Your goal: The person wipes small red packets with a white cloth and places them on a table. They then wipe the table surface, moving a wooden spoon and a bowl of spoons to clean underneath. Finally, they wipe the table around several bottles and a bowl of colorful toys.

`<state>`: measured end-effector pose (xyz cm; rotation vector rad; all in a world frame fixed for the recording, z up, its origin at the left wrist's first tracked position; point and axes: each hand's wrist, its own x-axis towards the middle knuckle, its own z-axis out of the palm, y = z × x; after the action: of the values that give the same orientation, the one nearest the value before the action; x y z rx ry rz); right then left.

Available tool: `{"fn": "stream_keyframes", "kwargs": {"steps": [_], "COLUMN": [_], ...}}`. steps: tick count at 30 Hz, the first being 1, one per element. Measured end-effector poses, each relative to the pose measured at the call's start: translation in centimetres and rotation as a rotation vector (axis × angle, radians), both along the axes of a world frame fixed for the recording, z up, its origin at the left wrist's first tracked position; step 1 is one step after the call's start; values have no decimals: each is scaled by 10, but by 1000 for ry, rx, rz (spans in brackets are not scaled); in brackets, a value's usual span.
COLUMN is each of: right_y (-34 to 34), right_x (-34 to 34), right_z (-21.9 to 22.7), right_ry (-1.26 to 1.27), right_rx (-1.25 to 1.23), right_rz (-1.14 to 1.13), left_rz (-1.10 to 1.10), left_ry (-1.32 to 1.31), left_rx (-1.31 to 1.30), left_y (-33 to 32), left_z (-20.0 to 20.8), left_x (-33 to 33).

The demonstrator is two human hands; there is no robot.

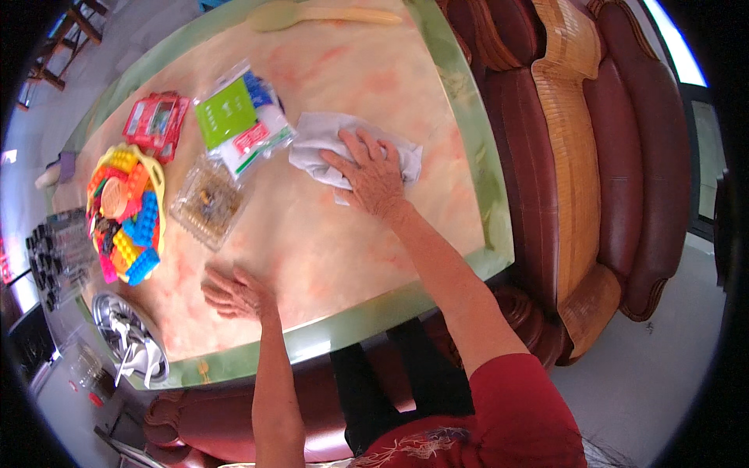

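On the marbled tabletop (pixel 312 249), a crumpled whitish cloth (pixel 316 140) lies under my right hand (pixel 372 171). That hand rests on it palm down, fingers spread and slightly bent. My left hand (pixel 234 292) is near the front edge of the table, slightly blurred, with its fingers apart and nothing in it. Closest to the left hand is a clear plastic box (pixel 207 199) with brownish contents. Beyond the box are plastic-wrapped packets (pixel 234 117) in green, white and blue.
A yellow basket (pixel 161 183) of colourful toy blocks stands at the left, beside red packages (pixel 156 125). A metal bowl (pixel 160 343) with spoons sits at the near left corner. A large wooden spoon (pixel 328 14) lies at the far edge. A dark red sofa (pixel 515 156) flanks the right side.
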<state>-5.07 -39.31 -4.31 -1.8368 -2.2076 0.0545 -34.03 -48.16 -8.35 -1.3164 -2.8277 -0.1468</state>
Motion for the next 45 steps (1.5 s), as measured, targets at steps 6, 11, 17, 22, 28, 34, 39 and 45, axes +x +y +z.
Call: {"fn": "stream_keyframes", "kwargs": {"steps": [6, 11, 17, 22, 28, 34, 39, 45], "right_y": [68, 115, 130, 77, -33, -137, -163, -98], "right_x": [66, 104, 54, -2, -60, -123, -47, 77], "right_z": [-12, -28, -38, -25, -16, 3, 2, 8], "right_ry": [-65, -145, -176, -24, 98, 338, 207, -43], "right_rx": [68, 143, 215, 236, 142, -83, -23, -101], "right_rz": [-153, -364, -731, -486, -191, 78, -127, -303], "left_rz": [-19, -50, -42, -25, -16, -22, -26, -42], "left_ry": [35, 50, 44, 58, 59, 87, 167, 133], "left_rx": [2, 20, 29, 27, 16, 13, 11, 21], "left_y": [2, 2, 3, 4, 1, 2, 1, 0], "left_z": [8, 10, 9, 7, -6, -4, -5, -2], "left_x": [7, 5, 9, 8, 4, 5, 1, 1]}}
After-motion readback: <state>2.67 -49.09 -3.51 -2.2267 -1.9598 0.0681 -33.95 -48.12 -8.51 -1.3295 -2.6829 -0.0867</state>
